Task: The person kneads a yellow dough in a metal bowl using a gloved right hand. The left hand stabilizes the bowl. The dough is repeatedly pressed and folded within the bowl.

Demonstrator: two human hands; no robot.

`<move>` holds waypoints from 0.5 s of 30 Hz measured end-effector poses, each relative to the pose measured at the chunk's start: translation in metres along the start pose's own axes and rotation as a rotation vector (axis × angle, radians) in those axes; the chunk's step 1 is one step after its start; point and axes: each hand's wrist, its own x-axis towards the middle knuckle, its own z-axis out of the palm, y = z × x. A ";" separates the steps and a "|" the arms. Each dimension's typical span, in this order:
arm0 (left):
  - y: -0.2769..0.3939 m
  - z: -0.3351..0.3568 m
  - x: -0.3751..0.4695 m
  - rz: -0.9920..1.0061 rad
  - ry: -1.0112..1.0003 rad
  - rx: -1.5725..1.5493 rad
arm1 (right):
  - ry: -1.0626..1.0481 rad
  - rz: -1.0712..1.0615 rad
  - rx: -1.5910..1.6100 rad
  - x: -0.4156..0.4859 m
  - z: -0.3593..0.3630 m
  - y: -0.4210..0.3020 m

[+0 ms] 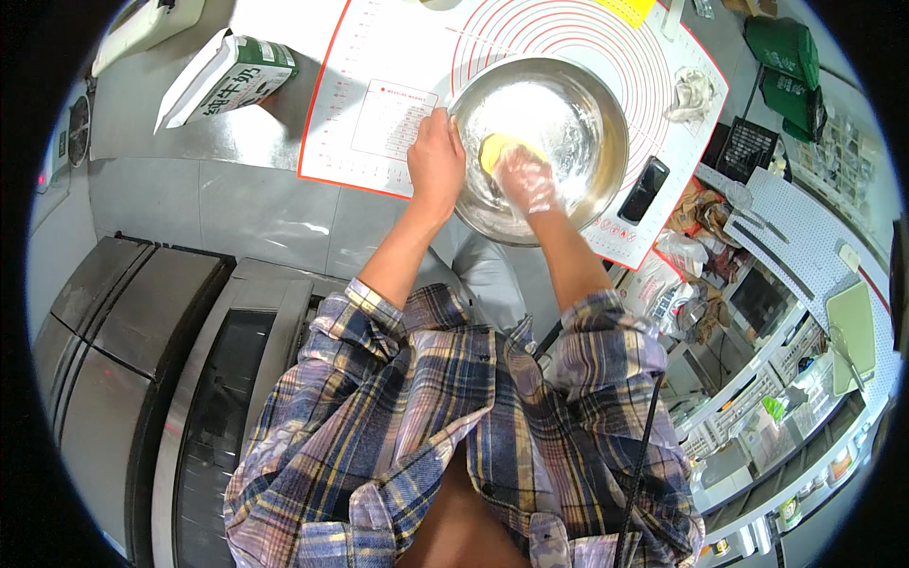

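Observation:
A large stainless steel mixing bowl (589, 135) stands before me on a white silicone pastry mat (355, 106) with red rings and lines. My left hand (437, 156), bare, grips the bowl's left rim. Inside the bowl, my right hand (525, 177), in a clear thin plastic glove, presses on a yellow lump of dough (497, 150). The dough lies left of the bowl's middle, partly hidden by the gloved fingers. Whitish smears coat the bowl's inner wall.
A milk carton (245, 79) stands on the metal counter (284, 135) at the left. Right of the bowl lie a black phone (644, 190) and a crumpled white cloth or tissue (691, 96). A yellow item (628, 8) rests at the mat's far edge.

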 end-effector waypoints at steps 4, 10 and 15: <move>-0.001 0.001 -0.001 0.049 0.046 -0.018 | 0.127 0.135 0.520 0.038 -0.014 0.009; -0.006 -0.001 0.003 0.032 0.026 0.000 | 0.411 -0.139 0.121 0.052 -0.033 0.047; -0.011 0.000 0.003 0.012 0.052 0.017 | 0.499 0.223 0.882 0.016 -0.018 0.070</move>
